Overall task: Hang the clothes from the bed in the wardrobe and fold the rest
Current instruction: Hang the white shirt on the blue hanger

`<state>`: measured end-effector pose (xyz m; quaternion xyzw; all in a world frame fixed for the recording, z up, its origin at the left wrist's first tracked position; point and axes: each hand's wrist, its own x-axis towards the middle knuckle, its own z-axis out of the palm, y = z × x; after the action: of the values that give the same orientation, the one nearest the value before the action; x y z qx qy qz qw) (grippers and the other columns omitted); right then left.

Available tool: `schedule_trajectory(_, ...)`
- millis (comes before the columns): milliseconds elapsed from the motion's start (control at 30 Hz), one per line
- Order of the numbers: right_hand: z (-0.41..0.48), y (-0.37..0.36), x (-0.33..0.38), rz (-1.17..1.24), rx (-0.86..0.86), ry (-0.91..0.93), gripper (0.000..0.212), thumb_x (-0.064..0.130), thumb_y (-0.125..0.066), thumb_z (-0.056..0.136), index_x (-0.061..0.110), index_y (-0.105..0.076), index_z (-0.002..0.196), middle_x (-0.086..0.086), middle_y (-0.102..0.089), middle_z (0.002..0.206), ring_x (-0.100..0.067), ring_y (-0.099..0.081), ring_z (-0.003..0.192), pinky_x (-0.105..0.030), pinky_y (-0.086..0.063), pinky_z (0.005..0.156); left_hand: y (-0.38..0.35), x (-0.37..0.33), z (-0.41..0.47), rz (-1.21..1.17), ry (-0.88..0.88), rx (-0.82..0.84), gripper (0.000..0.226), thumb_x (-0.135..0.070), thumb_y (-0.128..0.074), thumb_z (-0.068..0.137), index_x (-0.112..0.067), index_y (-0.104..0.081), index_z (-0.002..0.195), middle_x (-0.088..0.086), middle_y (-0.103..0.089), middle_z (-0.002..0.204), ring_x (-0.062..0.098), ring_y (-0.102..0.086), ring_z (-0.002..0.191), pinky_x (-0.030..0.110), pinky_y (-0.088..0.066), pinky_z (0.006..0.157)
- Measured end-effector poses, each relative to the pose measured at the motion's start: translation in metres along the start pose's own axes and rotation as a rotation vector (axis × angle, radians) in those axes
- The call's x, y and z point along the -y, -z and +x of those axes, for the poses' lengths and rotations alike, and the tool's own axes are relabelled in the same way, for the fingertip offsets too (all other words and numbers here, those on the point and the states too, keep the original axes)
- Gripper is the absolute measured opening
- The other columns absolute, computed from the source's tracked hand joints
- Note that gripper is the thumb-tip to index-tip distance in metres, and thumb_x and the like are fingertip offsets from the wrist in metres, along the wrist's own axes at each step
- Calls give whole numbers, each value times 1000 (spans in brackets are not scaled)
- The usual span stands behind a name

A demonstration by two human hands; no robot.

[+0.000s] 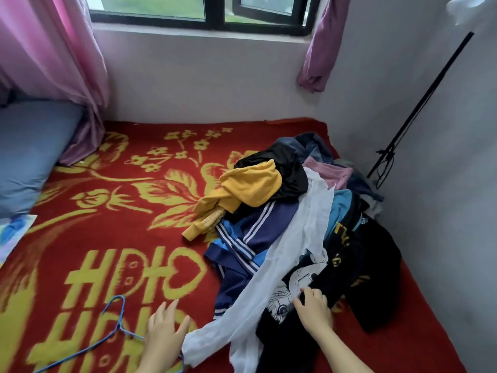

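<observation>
Jumbled clothes pile (255, 232) beyond right hand (314, 308): yellow top (250, 187) uppermost, white sheer garment (279, 262) trailing down toward left hand (164, 332), black printed shirt (309, 270) gripped under right hand. Blue wire hanger (120, 313) flat beside left hand.

The bed (134, 238) is covered in red with yellow flowers. A yellow top (247, 189), a white-striped navy garment (250, 232) and pink curtains (53, 49) are seen.

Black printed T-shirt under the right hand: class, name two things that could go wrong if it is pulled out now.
The long white sheer garment lies across the black printed T-shirt, so pulling may drag it along. The blue wire hanger by the left hand could snag its trailing end.
</observation>
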<state>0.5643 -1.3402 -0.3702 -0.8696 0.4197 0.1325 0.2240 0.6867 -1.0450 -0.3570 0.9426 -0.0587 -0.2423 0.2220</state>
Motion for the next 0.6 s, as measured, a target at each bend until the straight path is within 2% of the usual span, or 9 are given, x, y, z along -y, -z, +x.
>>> schedule_trajectory(233, 101, 25, 12, 155, -22, -102, 51, 42, -50, 92, 18, -40, 136, -9, -37, 140, -29, -36, 128, -36, -37, 97, 6, -50, 52, -9, -17, -83, 55, -38, -46, 96, -22, -28, 146, 7, -20, 154, 26, -14, 141, 37, -19, 112)
schedule_trajectory(400, 161, 23, 7, 164, -3, -124, 57, 37, -58, 89, 10, -39, 135, -17, -37, 138, -32, -35, 127, -41, -39, 96, -1, -40, 79, 30, 61, -61, 55, -39, -44, 97, -23, -27, 146, 6, -19, 155, 25, -12, 141, 39, -20, 112)
schedule_trajectory(533, 192, 17, 3, 119, 28, -118, 77, 40, -61, 88, 30, -16, 149, -20, -17, 150, -38, -27, 133, -43, -34, 102, -9, -19, 82, 64, 152, -28, 56, -39, -45, 96, -22, -28, 146, 8, -21, 154, 27, -13, 141, 39, -19, 112)
schedule_trajectory(600, 208, 10, 3, 138, 80, -91, 80, 36, -63, 87, 37, -12, 148, -23, -4, 153, -43, -24, 135, -44, -31, 105, -13, -7, 80, 71, 177, -14, 56, -38, -47, 95, -20, -30, 145, 9, -23, 153, 28, -15, 141, 39, -20, 112)
